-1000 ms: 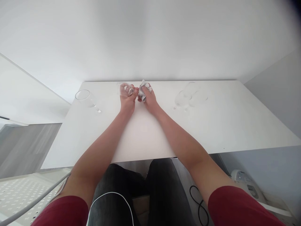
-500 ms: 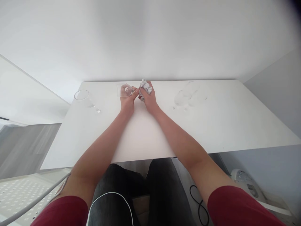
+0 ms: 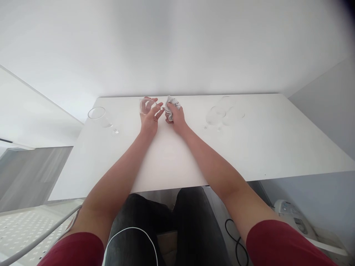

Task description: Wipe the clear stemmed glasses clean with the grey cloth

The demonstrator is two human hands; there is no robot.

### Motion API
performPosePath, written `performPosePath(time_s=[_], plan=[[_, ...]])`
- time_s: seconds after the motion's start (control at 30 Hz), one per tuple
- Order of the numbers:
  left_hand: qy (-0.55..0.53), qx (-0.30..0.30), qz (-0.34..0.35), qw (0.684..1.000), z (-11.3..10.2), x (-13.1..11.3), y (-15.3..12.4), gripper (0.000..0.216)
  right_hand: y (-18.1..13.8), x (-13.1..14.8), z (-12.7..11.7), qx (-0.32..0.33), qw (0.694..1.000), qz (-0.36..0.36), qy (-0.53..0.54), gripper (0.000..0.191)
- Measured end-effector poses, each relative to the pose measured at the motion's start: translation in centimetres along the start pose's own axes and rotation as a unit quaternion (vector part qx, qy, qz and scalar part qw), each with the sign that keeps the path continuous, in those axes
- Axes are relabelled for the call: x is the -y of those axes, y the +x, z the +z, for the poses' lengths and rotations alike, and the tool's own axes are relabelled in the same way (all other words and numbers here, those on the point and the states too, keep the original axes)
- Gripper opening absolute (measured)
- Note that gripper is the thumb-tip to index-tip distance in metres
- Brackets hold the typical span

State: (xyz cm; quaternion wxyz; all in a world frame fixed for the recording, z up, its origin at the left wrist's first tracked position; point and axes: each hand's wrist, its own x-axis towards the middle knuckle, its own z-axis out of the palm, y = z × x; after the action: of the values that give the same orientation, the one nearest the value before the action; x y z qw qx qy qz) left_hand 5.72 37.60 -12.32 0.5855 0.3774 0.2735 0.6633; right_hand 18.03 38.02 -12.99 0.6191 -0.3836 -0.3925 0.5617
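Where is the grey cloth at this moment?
The cloth is bunched in the right hand, mid-table at the far edge, beside the glass in the left hand.

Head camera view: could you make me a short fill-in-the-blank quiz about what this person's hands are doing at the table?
1. The left hand holds a clear ____.
2. The right hand grips a crumpled grey ____.
3. Another wine glass stands near the table's ____ edge.
4. The person's sleeves are dark ____.

Missing words: glass; cloth; left; red
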Motion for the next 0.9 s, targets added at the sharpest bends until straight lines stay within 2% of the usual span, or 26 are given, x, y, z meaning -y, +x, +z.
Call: performPosePath(time_s=[0.07,0.1,0.23,0.3,0.37,0.5,0.57,0.67,0.77,0.83,0.9], plan=[[0.005,0.008,-0.002,1.000,0.1,-0.1,-0.1,0.051,0.2,0.1,-0.1,0.007,0.999,0.045,0.019,0.024],[0.004,0.012,0.000,1.000,0.2,0.0,-0.1,0.051,0.1,0.2,-0.1,0.007,0.999,0.031,0.017,0.023],[-0.026,0.025,0.009,0.999,-0.1,0.1,0.3,0.047,-1.0,0.8,0.6,-0.011,0.991,-0.129,-0.045,0.017],[-0.040,0.037,0.000,0.999,-0.2,0.0,0.3,0.046,-1.4,1.0,0.8,-0.028,0.985,-0.154,-0.070,0.017],[-0.043,0.045,-0.012,0.998,-0.2,-0.2,0.3,0.049,-1.3,0.9,0.7,-0.042,0.990,-0.121,-0.061,0.019],[-0.029,0.058,-0.015,0.998,0.0,-0.5,0.0,0.053,-0.1,0.6,0.0,0.000,0.997,0.069,0.035,0.037],[-0.024,0.059,-0.010,0.998,0.0,-0.4,0.1,0.052,0.0,0.6,-0.1,0.012,0.994,0.092,0.051,0.043],[-0.041,0.052,-0.006,0.998,-0.5,-0.1,0.5,0.050,-0.8,0.9,0.3,-0.008,0.999,-0.031,-0.008,0.035],[-0.069,0.046,-0.013,0.996,-1.0,0.2,1.0,0.045,-1.7,0.9,0.8,-0.015,0.988,-0.141,-0.068,0.027],[-0.076,0.053,-0.012,0.996,-1.2,0.2,1.1,0.042,-1.8,0.6,1.0,-0.027,0.988,-0.136,-0.061,0.032],[-0.072,0.071,-0.008,0.995,-1.2,0.0,1.1,0.041,-1.5,0.4,0.9,-0.032,0.996,-0.078,-0.017,0.041]])
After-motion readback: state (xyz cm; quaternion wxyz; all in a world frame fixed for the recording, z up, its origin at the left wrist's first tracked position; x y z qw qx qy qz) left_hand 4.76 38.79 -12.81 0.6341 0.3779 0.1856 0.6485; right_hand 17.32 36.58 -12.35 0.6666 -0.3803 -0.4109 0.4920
